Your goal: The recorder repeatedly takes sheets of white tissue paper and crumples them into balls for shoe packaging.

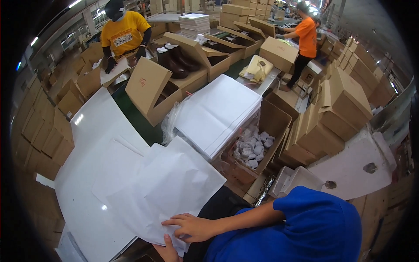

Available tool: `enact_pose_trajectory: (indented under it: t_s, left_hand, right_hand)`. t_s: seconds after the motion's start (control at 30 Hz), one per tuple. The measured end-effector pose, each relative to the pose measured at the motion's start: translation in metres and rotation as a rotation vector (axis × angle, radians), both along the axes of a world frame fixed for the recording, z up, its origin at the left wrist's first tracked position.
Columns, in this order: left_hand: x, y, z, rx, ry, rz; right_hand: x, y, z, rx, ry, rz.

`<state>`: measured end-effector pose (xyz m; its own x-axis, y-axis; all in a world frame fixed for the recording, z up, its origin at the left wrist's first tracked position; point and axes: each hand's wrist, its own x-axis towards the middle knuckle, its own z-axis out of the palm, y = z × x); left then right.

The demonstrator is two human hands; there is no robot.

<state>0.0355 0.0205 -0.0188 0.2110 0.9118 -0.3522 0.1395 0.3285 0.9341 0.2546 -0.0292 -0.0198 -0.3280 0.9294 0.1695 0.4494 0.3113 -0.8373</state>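
Thin white sheets of paper point(152, 196) lie loosely overlapped and creased at the near end of the white table. At their near edge my left hand point(168, 251) is closed on the paper, its thumb on top and its other fingers mostly hidden. Just above it, my right hand point(194, 227) rests on the same paper with its fingers apart and slightly bent. A thick stack of white paper point(218, 111), partly wrapped in clear plastic, sits beyond my hands.
A glossy white table point(98, 174) extends left. Right of the stack, a carton point(279, 126) holds crumpled paper balls. Beyond, an open shoe box point(150, 85) and brown boots point(176, 61) line a green conveyor point(131, 109). Two co-workers, in yellow point(126, 32) and orange point(307, 37), stand farther off.
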Motion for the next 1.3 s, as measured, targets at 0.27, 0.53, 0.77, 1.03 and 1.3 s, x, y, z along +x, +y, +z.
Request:
enact_pose_trajectory:
  t_s: [0.27,0.53,0.77,1.03,1.3]
  left_hand:
    - [0.007,-0.015,0.036,-0.086,-0.134,0.261]
    - [0.018,-0.009,0.06,0.143,-0.177,0.415]
    - [0.013,-0.017,0.026,-0.03,-0.53,0.368]
    - [-0.01,-0.026,-0.006,-0.158,-0.811,0.383]
    - [-0.015,0.003,-0.008,0.152,-0.318,0.206]
  right_hand:
    - [0.028,0.037,0.032,-0.019,-0.132,-0.046]
    - [0.0,0.064,0.026,0.248,-0.062,-0.212]
    - [-0.017,0.065,0.053,0.166,0.422,-0.253]
    - [-0.026,0.048,0.041,-0.134,0.54,-0.151]
    - [0.023,0.04,0.044,-0.921,1.112,-0.223]
